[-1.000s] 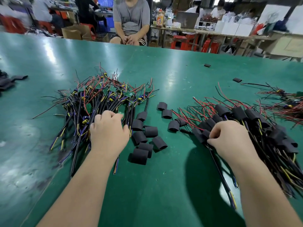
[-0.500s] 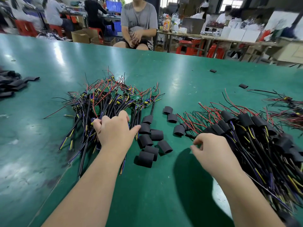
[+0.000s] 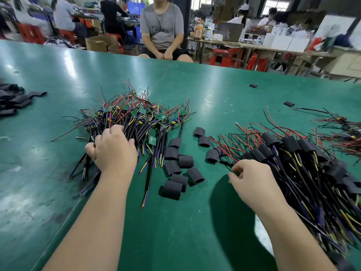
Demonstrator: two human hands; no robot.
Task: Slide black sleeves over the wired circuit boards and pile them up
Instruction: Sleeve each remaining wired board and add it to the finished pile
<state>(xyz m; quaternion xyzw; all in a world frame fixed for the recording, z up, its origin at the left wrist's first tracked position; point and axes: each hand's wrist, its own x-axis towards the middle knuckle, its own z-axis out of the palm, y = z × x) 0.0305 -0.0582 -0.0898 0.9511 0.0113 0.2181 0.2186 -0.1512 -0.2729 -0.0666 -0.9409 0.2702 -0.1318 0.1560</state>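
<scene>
1. My left hand (image 3: 115,151) is digging into the pile of bare wired boards (image 3: 136,116) just left of the loose black sleeves (image 3: 179,167), with its fingers curling round a few cables.
2. My right hand (image 3: 252,180) is hovering just right of those sleeves, fingers loosely curled and gripping nothing I can see.
3. The sleeved boards (image 3: 293,153) are lying heaped further right of the sleeves, just beside my right hand.
4. Everything is sitting on the green table (image 3: 195,231).

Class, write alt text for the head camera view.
A person's left hand digs into a tangled pile of bare green wired circuit boards; the right hand sits beside a pile of black-sleeved boards. Loose black tube sleeves lie between, on a green table.
</scene>
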